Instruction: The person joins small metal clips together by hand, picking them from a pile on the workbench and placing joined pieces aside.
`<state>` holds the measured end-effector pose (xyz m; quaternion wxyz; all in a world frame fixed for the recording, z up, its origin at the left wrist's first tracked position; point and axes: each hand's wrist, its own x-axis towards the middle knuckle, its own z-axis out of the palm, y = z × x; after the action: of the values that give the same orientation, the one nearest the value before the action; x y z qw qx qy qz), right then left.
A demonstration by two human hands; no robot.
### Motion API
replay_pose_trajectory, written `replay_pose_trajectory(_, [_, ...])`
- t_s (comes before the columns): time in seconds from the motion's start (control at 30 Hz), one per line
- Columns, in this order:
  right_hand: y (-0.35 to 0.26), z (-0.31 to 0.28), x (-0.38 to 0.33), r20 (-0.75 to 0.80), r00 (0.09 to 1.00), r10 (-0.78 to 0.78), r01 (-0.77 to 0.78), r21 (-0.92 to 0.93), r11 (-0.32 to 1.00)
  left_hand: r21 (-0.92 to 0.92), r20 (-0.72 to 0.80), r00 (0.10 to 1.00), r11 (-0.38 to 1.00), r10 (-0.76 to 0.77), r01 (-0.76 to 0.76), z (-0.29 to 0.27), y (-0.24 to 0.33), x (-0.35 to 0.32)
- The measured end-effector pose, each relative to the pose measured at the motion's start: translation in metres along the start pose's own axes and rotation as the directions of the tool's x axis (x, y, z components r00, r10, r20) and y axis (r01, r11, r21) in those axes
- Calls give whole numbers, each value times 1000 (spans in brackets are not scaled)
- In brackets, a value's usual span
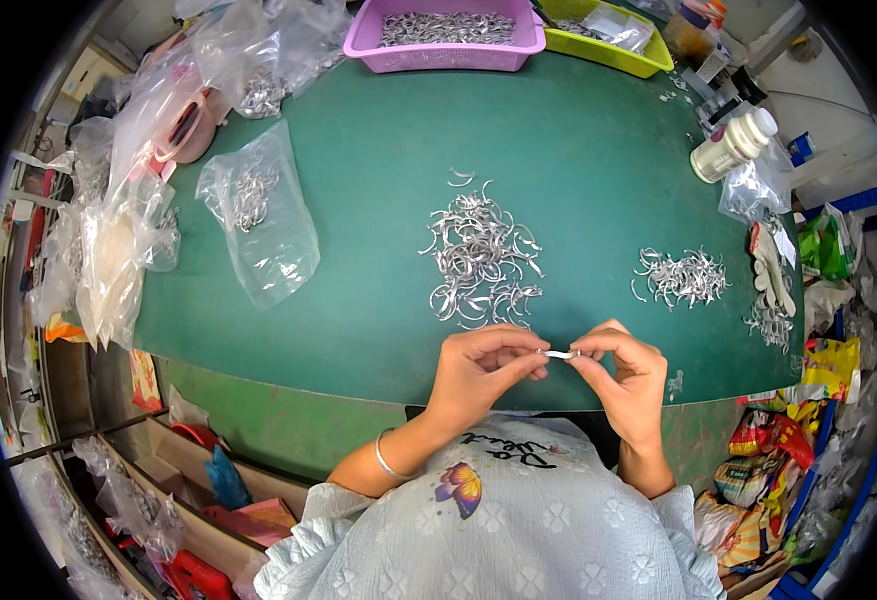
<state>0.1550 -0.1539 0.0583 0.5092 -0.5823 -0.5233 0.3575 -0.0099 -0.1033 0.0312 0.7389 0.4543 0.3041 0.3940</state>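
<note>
A: How are the hands sitting?
B: The left hand [478,368] and right hand [626,375] are meeting at chest height, fingertips pinching toward each other.
A: And the arms?
B: Both forearms are rising from the lower edge, wrists bending inward, fingers curling.

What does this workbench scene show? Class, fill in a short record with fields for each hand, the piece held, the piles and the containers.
Left hand: pinches one end of the small metal piece
Right hand: pinches its other end
Large pile of metal pieces: on the green table, beyond the hands
Smaller pile: to the right
Purple basket: far edge, holds metal parts
Clear bag: left, a few pieces inside
</note>
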Motion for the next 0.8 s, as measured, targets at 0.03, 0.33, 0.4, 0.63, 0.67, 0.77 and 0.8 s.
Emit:
replay_pose_trajectory(0.03, [0,0,-1,-7,1000,-8,9,8,1000,-41,12,1000,999,-24,24,0,0,-1])
replay_pose_trajectory(0.33, [-8,3,-4,-51,998,34,-24,185,983,-121,36,997,989,-75,79,3,13,-4])
replay_pose_trajectory(0.4, [-10,2,-4,-40,997,-59,64,116,991,-138,47,995,986,-93,99,3,13,-4])
replay_pose_trajectory(0.63, [-20,3,-5,-31,980,-197,197,-18,980,-191,128,986,973,-107,131,-1,11,-4])
replay_pose_trajectory(0.67, [-21,3,-5,-25,978,-207,206,-27,978,-193,127,984,970,-125,148,-1,11,-4])
replay_pose_trajectory(0.77, [-21,4,-4,-17,975,-221,220,-45,975,-202,129,978,961,-164,188,-2,9,-3])
replay_pose_trajectory(0.8, [-20,4,-3,-24,975,-220,219,-46,975,-208,135,977,959,-166,191,-4,5,-3])
